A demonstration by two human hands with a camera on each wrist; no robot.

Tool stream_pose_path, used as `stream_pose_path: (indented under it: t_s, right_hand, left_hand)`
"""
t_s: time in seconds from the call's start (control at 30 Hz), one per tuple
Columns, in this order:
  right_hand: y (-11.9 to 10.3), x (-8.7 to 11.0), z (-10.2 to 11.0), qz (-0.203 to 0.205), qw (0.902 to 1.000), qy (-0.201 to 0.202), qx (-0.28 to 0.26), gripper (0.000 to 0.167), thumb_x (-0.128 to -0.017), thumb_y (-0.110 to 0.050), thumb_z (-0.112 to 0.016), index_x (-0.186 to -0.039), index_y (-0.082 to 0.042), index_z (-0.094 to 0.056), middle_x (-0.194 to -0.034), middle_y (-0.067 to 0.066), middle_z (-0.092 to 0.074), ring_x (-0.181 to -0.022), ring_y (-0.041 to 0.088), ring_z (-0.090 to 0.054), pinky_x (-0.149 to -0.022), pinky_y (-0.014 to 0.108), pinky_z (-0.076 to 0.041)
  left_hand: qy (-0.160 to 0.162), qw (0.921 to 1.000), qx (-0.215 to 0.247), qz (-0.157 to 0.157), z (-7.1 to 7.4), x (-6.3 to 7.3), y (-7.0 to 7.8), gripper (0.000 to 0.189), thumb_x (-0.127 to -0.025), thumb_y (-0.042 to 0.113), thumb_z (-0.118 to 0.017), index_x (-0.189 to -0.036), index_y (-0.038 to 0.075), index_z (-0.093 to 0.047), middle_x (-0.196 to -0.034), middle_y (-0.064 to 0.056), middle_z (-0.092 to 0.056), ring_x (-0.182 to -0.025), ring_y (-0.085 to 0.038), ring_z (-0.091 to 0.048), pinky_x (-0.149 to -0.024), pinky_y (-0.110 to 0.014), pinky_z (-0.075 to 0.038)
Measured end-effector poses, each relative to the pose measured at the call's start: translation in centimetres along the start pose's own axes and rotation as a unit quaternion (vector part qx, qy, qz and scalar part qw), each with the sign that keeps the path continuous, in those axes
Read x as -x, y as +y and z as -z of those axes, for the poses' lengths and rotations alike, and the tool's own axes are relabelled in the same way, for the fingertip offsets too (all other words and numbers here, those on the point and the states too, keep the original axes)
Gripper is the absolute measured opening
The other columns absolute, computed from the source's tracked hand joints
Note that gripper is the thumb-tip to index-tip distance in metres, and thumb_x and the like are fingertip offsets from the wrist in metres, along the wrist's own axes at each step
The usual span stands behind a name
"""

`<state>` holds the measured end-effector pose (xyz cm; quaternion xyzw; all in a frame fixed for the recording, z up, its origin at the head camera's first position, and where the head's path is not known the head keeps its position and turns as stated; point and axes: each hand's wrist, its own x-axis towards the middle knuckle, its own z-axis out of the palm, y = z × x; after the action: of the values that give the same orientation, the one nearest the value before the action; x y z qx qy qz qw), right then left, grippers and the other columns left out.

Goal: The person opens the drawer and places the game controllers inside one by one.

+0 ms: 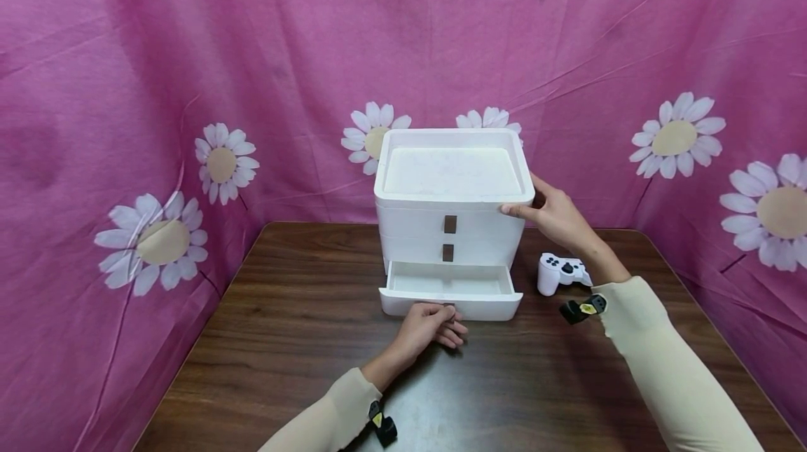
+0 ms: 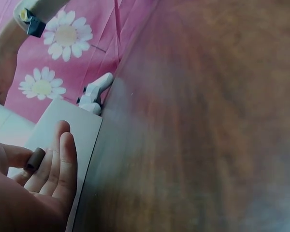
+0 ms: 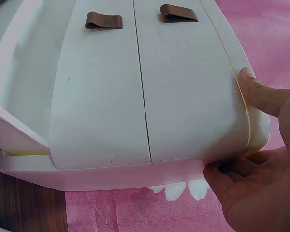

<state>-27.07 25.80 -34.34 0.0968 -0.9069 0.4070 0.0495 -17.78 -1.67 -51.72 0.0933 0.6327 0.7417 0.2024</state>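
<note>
A white drawer unit (image 1: 454, 228) stands on the table, its bottom drawer (image 1: 403, 303) pulled out and bare inside. My left hand (image 1: 421, 331) is at the front of that drawer. In the left wrist view its thumb and index finger pinch the brown pull tab (image 2: 36, 159), while the other fingers extend. At the unit's upper right corner, my right hand (image 1: 557, 219) grips the side, thumb on the front and fingers around the side wall. The two upper drawers, with brown pull tabs (image 3: 179, 13), are closed.
A white game controller (image 1: 561, 272) lies on the brown wooden table (image 1: 302, 340), just right of the drawer unit. The unit's top is a shallow tray (image 1: 454, 196) with a raised rim. Pink cloth (image 1: 284, 52) printed with daisies hangs behind and at both sides.
</note>
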Motion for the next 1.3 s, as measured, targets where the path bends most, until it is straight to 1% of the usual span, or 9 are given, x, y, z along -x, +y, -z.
stream_pose_path:
  t_s: [0.3, 0.53, 0.63, 0.77, 0.9, 1.03, 1.13, 1.2, 1.3]
  right_hand:
    - [-0.1, 0.0, 0.0, -0.002, 1.0, -0.003, -0.003, 0.099, -0.094, -0.055, -0.078, -0.171, -0.029, -0.023, -0.157, 0.022, -0.054, -0.133, 0.036, -0.057, -0.106, 0.057, -0.05]
    - [-0.1, 0.0, 0.1, -0.006, 1.0, -0.001, -0.002, 0.1, -0.093, -0.057, -0.078, -0.171, -0.031, -0.021, -0.158, 0.023, -0.053, -0.133, 0.036, -0.056, -0.106, 0.057, -0.05]
    - [0.0, 0.0, 0.1, -0.007, 1.0, -0.002, -0.002, 0.099, -0.093, -0.056, -0.078, -0.171, -0.031, -0.021, -0.157, 0.023, -0.054, -0.132, 0.036, -0.058, -0.105, 0.055, -0.051]
    - [-0.1, 0.1, 0.0, -0.007, 1.0, -0.005, -0.004, 0.1, -0.094, -0.056, -0.078, -0.171, -0.03, -0.021, -0.155, 0.023, -0.056, -0.127, 0.035, -0.06, -0.102, 0.053, -0.053]
    - [-0.1, 0.2, 0.0, -0.006, 1.0, -0.004, -0.003, 0.1, -0.094, -0.056, -0.078, -0.171, -0.03, -0.02, -0.158, 0.023, -0.054, -0.131, 0.036, -0.059, -0.104, 0.055, -0.052]
    - [-0.2, 0.1, 0.0, -0.008, 0.9999, -0.007, -0.005, 0.1, -0.094, -0.057, -0.077, -0.171, -0.031, -0.02, -0.159, 0.023, -0.052, -0.133, 0.037, -0.057, -0.105, 0.056, -0.051]
    - [-0.1, 0.1, 0.0, -0.007, 0.9999, -0.006, -0.005, 0.1, -0.094, -0.057, -0.077, -0.171, -0.031, -0.02, -0.159, 0.023, -0.052, -0.134, 0.037, -0.057, -0.105, 0.056, -0.051]
    - [-0.1, 0.0, 0.0, -0.005, 1.0, -0.005, -0.004, 0.099, -0.094, -0.057, -0.078, -0.171, -0.031, -0.02, -0.16, 0.023, -0.051, -0.135, 0.037, -0.056, -0.106, 0.057, -0.05]
    - [-0.1, 0.0, 0.0, -0.005, 1.0, -0.005, -0.004, 0.099, -0.094, -0.056, -0.078, -0.171, -0.031, -0.021, -0.159, 0.023, -0.052, -0.135, 0.037, -0.057, -0.106, 0.057, -0.05]
  left_hand:
    - [-0.011, 0.9996, -0.005, 0.026, -0.5, 2.2, -0.2, 0.039, -0.109, 0.015, -0.058, -0.114, -0.022, -0.067, -0.098, -0.035, -0.076, -0.064, -0.01, -0.073, -0.06, -0.022, -0.061]
    - [-0.025, 0.9991, -0.006, 0.035, -1.1, 3.6, -0.1, 0.038, -0.11, 0.016, -0.057, -0.113, -0.021, -0.067, -0.098, -0.038, -0.075, -0.065, -0.011, -0.073, -0.06, -0.023, -0.061]
    - [-0.023, 0.9991, -0.012, 0.033, -1.1, 3.9, -0.1, 0.038, -0.109, 0.015, -0.057, -0.111, -0.021, -0.068, -0.096, -0.037, -0.075, -0.065, -0.011, -0.073, -0.06, -0.024, -0.061]
    - [-0.009, 0.9993, -0.017, 0.031, -1.1, 4.2, -0.2, 0.038, -0.109, 0.015, -0.057, -0.108, -0.021, -0.068, -0.093, -0.036, -0.075, -0.062, -0.011, -0.072, -0.059, -0.024, -0.061]
    - [0.0, 0.9993, -0.016, 0.034, -1.0, 4.3, -0.3, 0.038, -0.108, 0.016, -0.058, -0.107, -0.02, -0.069, -0.09, -0.035, -0.076, -0.061, -0.01, -0.071, -0.058, -0.024, -0.061]
    - [0.003, 0.9992, -0.02, 0.035, -1.0, 4.3, -0.2, 0.038, -0.108, 0.016, -0.059, -0.107, -0.02, -0.07, -0.09, -0.035, -0.076, -0.061, -0.01, -0.071, -0.058, -0.024, -0.061]
    - [-0.004, 0.9986, -0.034, 0.039, -0.8, 4.3, 0.0, 0.037, -0.109, 0.017, -0.059, -0.107, -0.018, -0.07, -0.089, -0.035, -0.076, -0.061, -0.01, -0.071, -0.058, -0.025, -0.061]
    - [-0.015, 0.9973, -0.056, 0.046, -0.6, 4.4, 0.3, 0.036, -0.108, 0.017, -0.058, -0.106, -0.017, -0.07, -0.088, -0.034, -0.076, -0.06, -0.012, -0.071, -0.058, -0.028, -0.062]
    - [-0.035, 0.9907, -0.118, 0.059, 0.0, 4.5, 1.2, 0.033, -0.108, 0.017, -0.06, -0.106, -0.013, -0.073, -0.084, -0.029, -0.077, -0.062, -0.025, -0.075, -0.059, -0.034, -0.064]
